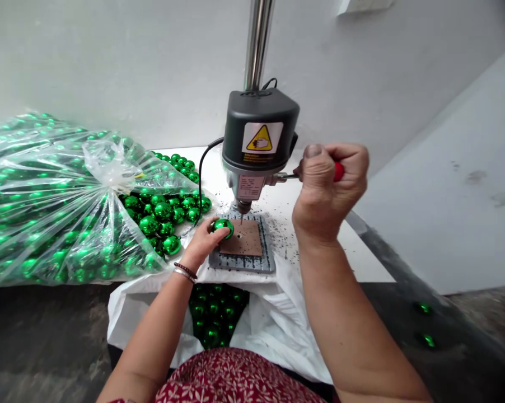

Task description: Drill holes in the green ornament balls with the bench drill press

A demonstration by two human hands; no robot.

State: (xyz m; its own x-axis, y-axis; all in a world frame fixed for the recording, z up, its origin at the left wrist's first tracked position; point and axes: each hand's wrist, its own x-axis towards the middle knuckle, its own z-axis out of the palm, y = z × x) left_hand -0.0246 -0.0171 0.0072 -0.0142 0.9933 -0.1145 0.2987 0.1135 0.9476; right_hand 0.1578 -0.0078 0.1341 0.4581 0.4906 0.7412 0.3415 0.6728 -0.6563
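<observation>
White tabletop (361, 252) against a pale wall carries a small drill press (258, 148), where the left hand (202, 242) pinches a green ball (223, 226) on the brown pad (244, 238) seemingly just beside the bit, while the right hand (326, 187) wraps tight round the red-tipped lever (338, 171), a clear bag of green balls (68, 196) lying left.

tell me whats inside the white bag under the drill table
Shiny green balls show through the open mouth of the white bag, piled in its dark middle. How deep the pile goes cannot be seen: the bag's folds and the person's lap cover the rest.
</observation>
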